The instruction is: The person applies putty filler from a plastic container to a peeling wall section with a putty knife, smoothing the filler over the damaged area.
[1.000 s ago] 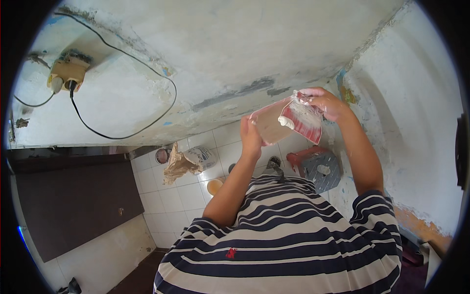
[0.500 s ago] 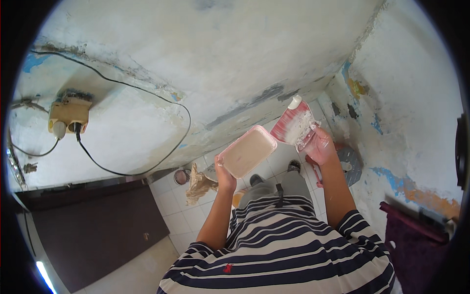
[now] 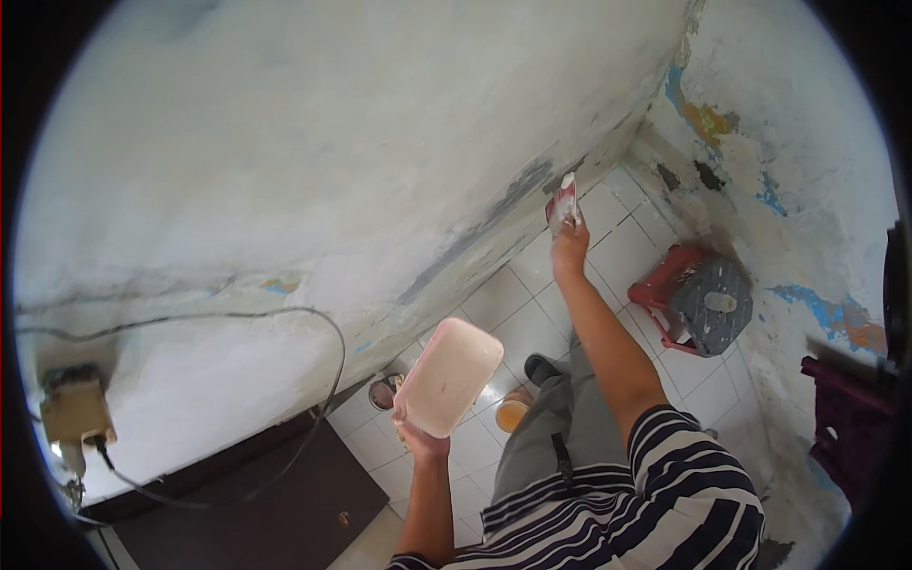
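My left hand [image 3: 425, 444] grips one end of a shallow rectangular tray [image 3: 451, 372] with a pinkish rim and an off-white inside. In my right hand [image 3: 570, 247] is a red putty spreader [image 3: 561, 205], smeared with white putty and with a white lump at its upper corner. That arm reaches forward, with the spreader close to the grey patch [image 3: 524, 190] low on the wall. Whether the blade touches the wall I cannot tell.
A red step stool [image 3: 655, 290] with a speckled grey top stands at the right. Near my feet sit an orange-filled tub [image 3: 514, 412] and a small round pot [image 3: 384, 392]. A socket box [image 3: 78, 416] with a hanging cable and a dark panel [image 3: 247, 503] lie left.
My right hand has swung forward with the spreader, toward the wall. The tray now sits lower and is turned more upright. My view has shifted, bringing the whole stool into sight.
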